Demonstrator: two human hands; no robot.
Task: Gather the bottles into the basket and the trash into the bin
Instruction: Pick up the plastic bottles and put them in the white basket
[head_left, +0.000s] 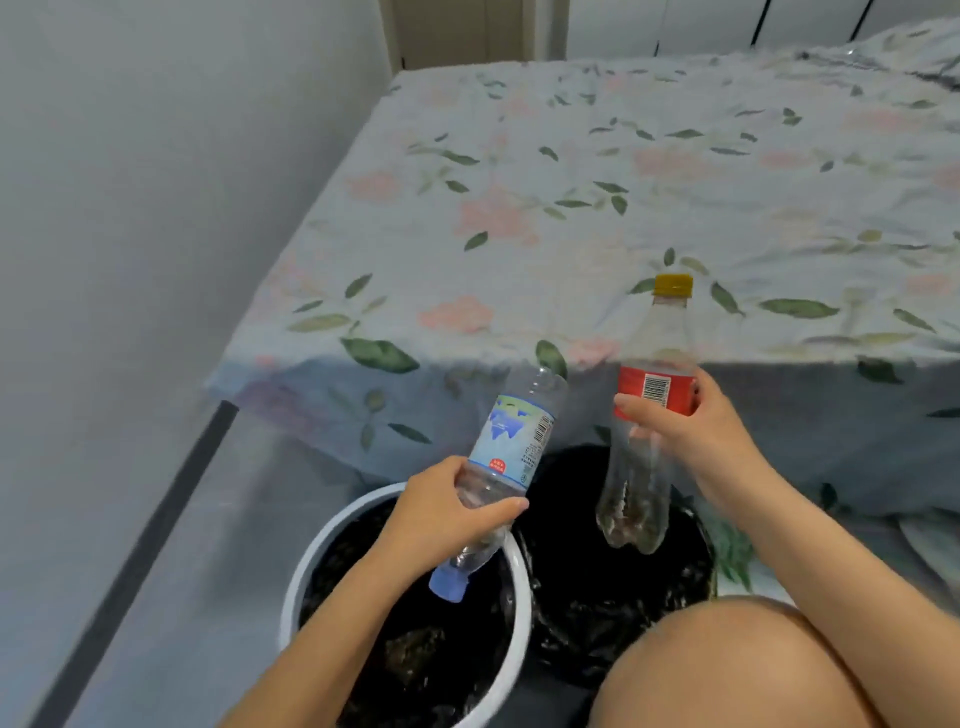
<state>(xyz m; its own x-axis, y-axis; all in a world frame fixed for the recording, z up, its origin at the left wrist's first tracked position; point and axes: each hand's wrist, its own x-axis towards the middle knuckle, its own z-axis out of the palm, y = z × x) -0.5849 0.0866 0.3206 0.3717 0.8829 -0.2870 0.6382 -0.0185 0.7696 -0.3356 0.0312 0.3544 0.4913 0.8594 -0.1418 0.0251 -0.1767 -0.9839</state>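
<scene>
**Head view: a bottle in each hand above two dark-lined containers**

Head camera, looking down past your knee (727, 670): your left hand (447, 514) is wrapped around the lower half of a clear water bottle (504, 467) with a pale blue label, tipped so its blue cap (448, 583) points down over the white-rimmed bin (511, 566). The bin is lined with a black bag, and the cap hangs just inside the line of its rim without touching the liner, as far as the view tells.

Your right hand (685, 431) grips a clear soda bottle (649, 415) at its red label, thumb across the front. That bottle stands nearly upright, its yellow cap (673, 285) on top, its base held over a second, dark round container (691, 566) just right of the bin. Whether that one is the basket is hard to say; its surface is black and glossy and blurs in the frame.

Behind both containers runs the edge of a bed (571, 208) under a floral sheet. A grey wall (156, 208) closes the left side.
</scene>
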